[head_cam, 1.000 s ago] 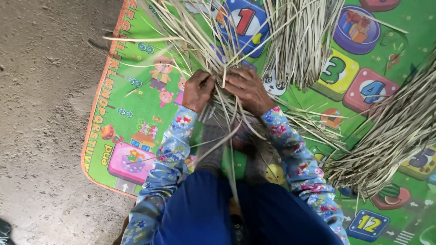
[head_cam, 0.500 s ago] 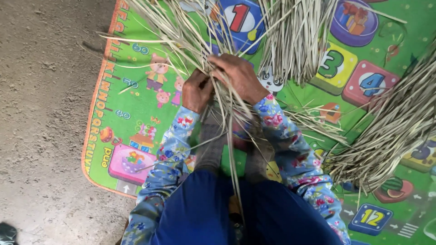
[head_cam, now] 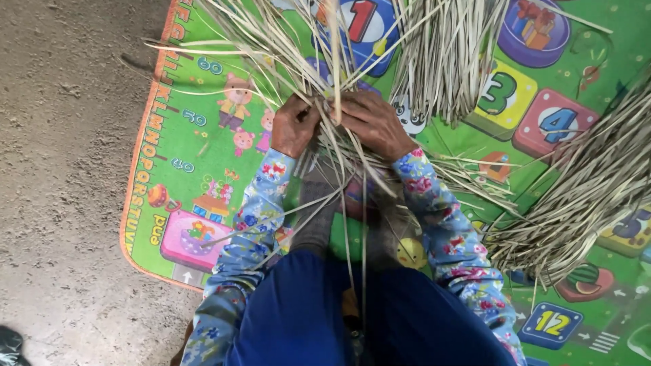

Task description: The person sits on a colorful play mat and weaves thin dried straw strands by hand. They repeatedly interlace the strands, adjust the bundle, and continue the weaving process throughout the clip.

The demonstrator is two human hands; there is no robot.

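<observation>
- We look down on two hands working together in a tangle of pale dried reed strips [head_cam: 319,74] that fan up and away from them across a children's play mat [head_cam: 196,142].
- Our left hand [head_cam: 293,127] is clenched, its grip closed around several of the strips where they cross near the middle of the fan.
- Our right hand [head_cam: 371,122] lies just beside it, almost touching, fingers curled over the same crossing strips and pinching them down; its grip is closed on the strips too.
- Loose ends of the strips run down from the hands toward us, passing over the grey cloth [head_cam: 319,210] and the blue garment [head_cam: 352,312] on our lap.
- Both forearms wear floral sleeves [head_cam: 434,210] in blue with pink and red flowers.
- A second bundle of strips [head_cam: 444,54] lies on the mat just above and to the right of the right hand, hanging like a fringe.
- A third, thicker sheaf of strips [head_cam: 576,196] lies further right, well apart from the hands, slanting across the mat.
- The mat is green with an orange border and bright cartoon squares and rounds; to its left is bare dusty ground [head_cam: 61,169].
</observation>
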